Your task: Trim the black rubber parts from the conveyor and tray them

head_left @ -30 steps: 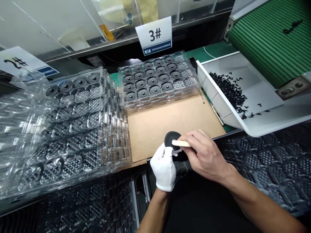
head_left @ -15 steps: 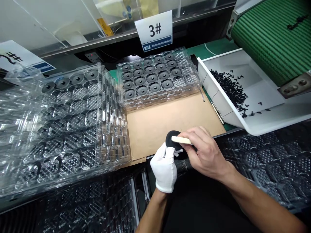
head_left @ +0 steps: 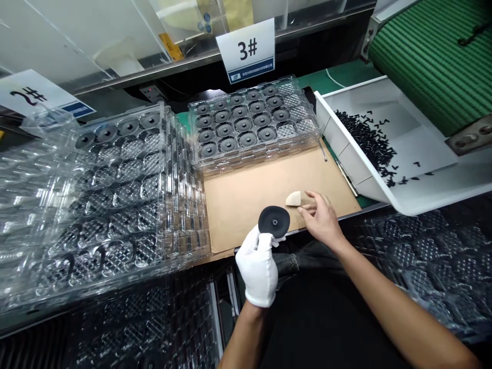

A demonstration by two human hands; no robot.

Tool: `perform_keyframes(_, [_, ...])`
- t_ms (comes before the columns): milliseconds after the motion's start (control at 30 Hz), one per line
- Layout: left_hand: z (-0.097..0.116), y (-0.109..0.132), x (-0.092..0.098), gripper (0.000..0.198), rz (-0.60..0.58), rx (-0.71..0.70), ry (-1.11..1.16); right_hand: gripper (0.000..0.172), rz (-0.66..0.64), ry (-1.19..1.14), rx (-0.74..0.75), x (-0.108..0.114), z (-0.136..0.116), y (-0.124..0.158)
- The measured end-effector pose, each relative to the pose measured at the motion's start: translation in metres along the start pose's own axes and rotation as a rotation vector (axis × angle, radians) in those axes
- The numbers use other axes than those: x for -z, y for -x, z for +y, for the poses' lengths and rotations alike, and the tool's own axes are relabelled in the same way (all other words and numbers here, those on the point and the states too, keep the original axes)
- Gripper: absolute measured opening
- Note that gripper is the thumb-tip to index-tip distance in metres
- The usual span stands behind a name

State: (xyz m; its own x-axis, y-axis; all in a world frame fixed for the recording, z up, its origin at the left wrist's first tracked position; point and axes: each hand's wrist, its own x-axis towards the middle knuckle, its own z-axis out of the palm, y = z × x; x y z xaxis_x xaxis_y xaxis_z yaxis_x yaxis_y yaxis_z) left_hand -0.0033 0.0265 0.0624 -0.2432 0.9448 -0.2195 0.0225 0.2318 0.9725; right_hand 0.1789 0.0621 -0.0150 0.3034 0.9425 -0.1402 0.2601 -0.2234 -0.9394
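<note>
My left hand (head_left: 259,265), in a white glove, pinches a round black disc (head_left: 273,221) by its lower edge and holds it upright above the near edge of a brown cardboard sheet (head_left: 246,195). My bare right hand (head_left: 322,219) rests on the cardboard just right of the disc, its fingers curled around a small cream wedge-shaped tool (head_left: 294,198) whose tip points left. Behind the cardboard stands a clear blister tray (head_left: 303,125) with several black discs seated in its pockets.
A stack of clear blister trays (head_left: 115,195) fills the left, holding a few discs along its far row. A white bin (head_left: 384,154) of small black parts sits right, under a green conveyor belt (head_left: 426,56). Signs read "3#" (head_left: 246,50) and "2#" (head_left: 26,95). More trays (head_left: 430,256) lie lower right.
My right hand has drawn the cream tool off the disc and moved right and away onto the cardboard. The left hand still holds the disc, now fully exposed.
</note>
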Motion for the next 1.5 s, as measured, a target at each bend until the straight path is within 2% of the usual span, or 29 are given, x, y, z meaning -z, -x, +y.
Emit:
perform_keyframes(67, [0.000,0.000,-0.001,0.022,-0.012,-0.002,-0.018,0.058,-0.025,-0.060,0.002,0.005,-0.015,0.008])
perform_keyframes(200, [-0.005,-0.002,-0.004,0.023,-0.060,-0.015,-0.044,0.042,-0.330,-0.308,0.000,0.014,-0.057,0.021])
perform_keyframes(267, [-0.009,-0.003,-0.005,0.021,-0.066,-0.033,-0.061,0.037,-0.425,-0.480,-0.028,0.016,-0.071,0.025])
perform_keyframes(333, [-0.013,-0.004,-0.004,0.024,-0.051,-0.085,-0.105,0.033,-0.415,-0.573,-0.051,0.016,-0.078,0.027])
perform_keyframes(400, [-0.017,-0.004,-0.003,0.048,-0.040,-0.198,-0.225,0.031,-0.374,-0.550,-0.052,0.015,-0.078,0.028])
perform_keyframes(467, [-0.018,-0.005,-0.001,0.069,-0.048,-0.357,-0.406,0.031,-0.385,-0.494,-0.049,0.013,-0.077,0.031])
perform_keyframes(533, [-0.018,-0.006,0.000,0.072,-0.046,-0.503,-0.560,0.032,-0.422,-0.441,-0.052,0.012,-0.076,0.035])
perform_keyframes(600, [-0.016,-0.007,0.000,0.062,-0.039,-0.568,-0.606,0.034,-0.438,-0.440,-0.075,0.010,-0.076,0.038])
perform_keyframes(700, [-0.012,-0.008,0.002,0.058,-0.071,-0.455,-0.532,0.036,-0.450,-0.544,-0.145,0.007,-0.078,0.040])
perform_keyframes(800, [-0.008,-0.008,0.004,0.058,-0.179,-0.228,-0.359,0.033,-0.469,-0.648,-0.208,0.006,-0.080,0.039])
perform_keyframes(900, [-0.005,-0.009,0.005,0.054,-0.275,-0.108,-0.181,0.028,-0.461,-0.693,-0.228,0.005,-0.082,0.038])
perform_keyframes(1000, [-0.006,-0.009,0.005,0.053,-0.306,-0.074,-0.093,0.027,-0.459,-0.687,-0.226,0.005,-0.082,0.037])
perform_keyframes(1333, [-0.012,-0.009,0.006,0.051,-0.313,-0.033,-0.026,0.020,-0.436,-0.616,-0.154,0.000,-0.078,0.038])
perform_keyframes(1500, [-0.007,-0.008,0.000,0.043,-0.328,-0.069,0.072,0.020,-0.378,-0.593,-0.141,-0.003,-0.077,0.042])
